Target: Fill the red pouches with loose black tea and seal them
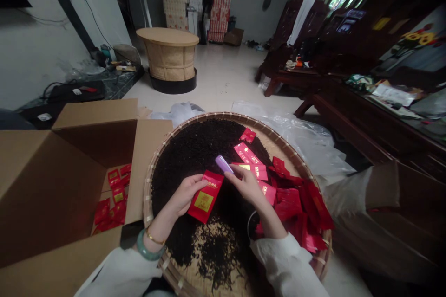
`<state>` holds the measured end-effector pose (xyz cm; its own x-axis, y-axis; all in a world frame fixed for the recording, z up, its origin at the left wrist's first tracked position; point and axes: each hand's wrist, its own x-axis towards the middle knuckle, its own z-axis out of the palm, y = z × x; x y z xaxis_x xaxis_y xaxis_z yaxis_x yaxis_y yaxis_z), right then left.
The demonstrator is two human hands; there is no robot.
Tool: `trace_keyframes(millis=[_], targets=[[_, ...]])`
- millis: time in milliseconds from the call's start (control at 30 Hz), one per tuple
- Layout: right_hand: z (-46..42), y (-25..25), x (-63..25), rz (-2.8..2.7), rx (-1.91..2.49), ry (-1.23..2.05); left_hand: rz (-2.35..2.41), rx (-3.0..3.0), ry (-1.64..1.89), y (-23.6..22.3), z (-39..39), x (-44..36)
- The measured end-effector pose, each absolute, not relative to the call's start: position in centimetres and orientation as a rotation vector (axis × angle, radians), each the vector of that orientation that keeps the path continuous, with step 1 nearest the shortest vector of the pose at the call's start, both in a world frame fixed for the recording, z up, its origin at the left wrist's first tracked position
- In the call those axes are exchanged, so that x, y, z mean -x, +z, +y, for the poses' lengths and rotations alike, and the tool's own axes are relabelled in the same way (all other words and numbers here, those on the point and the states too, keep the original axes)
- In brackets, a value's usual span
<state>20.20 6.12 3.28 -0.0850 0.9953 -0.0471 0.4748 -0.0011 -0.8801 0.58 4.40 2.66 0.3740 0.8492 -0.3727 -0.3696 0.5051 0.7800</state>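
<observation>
My left hand (188, 193) pinches the upper left edge of a red foil tea packet (211, 190) with a gold label, held over a round woven bamboo tray (149, 185). In my right hand (245, 183) is a small pale purple handheld tool (223, 164); its exact kind I cannot make out. The tool is close to the packet's top right corner, apart from it. Dark loose tea leaves (195, 141) cover much of the tray. Several red and pink packets (289, 199) lie along the tray's right side, partly hidden behind my right forearm.
An open cardboard box (97, 110) with several red packets (116, 195) inside stands at the left. Another cardboard box (383, 185) is at the right, beside clear plastic sheeting (296, 134). Farther off are a round wicker-sided stand (169, 55) and dark wooden furniture (334, 102).
</observation>
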Motion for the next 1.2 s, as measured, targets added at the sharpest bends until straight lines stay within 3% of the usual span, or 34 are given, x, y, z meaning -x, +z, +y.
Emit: trace_keyframes(millis=[133,300,500,1033,1200], targets=[[6.2,1.1,-20.1,-1.841,1.748,0.727,0.930,-0.615,0.961,2.7,4.5,-0.7],[5.9,0.7,-19.3,-1.853,1.683,0.566,1.013,-0.603,1.046,2.5,4.7,-0.9],[5.2,2.5,-16.9,-1.699,1.355,0.877,1.053,-0.583,1.001,2.4,4.6,-1.1],[5.1,2.1,-16.4,-1.529,1.388,1.071,1.050,-0.680,0.953,2.2,4.6,-0.8],[5.2,2.4,-17.7,-1.275,1.383,1.290,1.091,-0.608,0.962,2.2,4.9,-0.5]])
